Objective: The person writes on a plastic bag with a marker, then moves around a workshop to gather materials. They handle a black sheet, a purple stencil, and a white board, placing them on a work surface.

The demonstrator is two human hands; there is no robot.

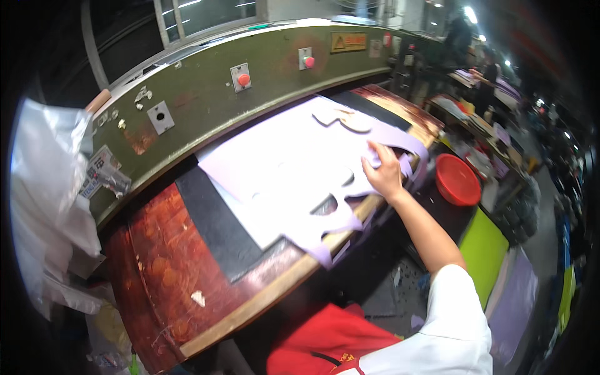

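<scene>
My right hand point(383, 170) is over the right edge of a lavender sheet point(231, 159) on the work table. Its fingers are curled toward the thumb, with a small lavender piece point(374, 160) showing between them; glare hides its full shape. Curved openings have been cut along the near side of the sheet, and narrow lavender strips point(340, 226) hang over the table's front edge. Farther back on the sheet lies a curved, sole-like outline point(342, 119) with a tan edge, probably a cutting die. My left hand is out of view.
Behind the table point(159, 269) runs a green machine beam point(206, 100) with red buttons point(243, 80). A black mat point(212, 231) lies under the sheet. Clear plastic point(50, 187) hangs at left. A red basin point(458, 180) and green sheet point(484, 247) are at right; a person stands beyond.
</scene>
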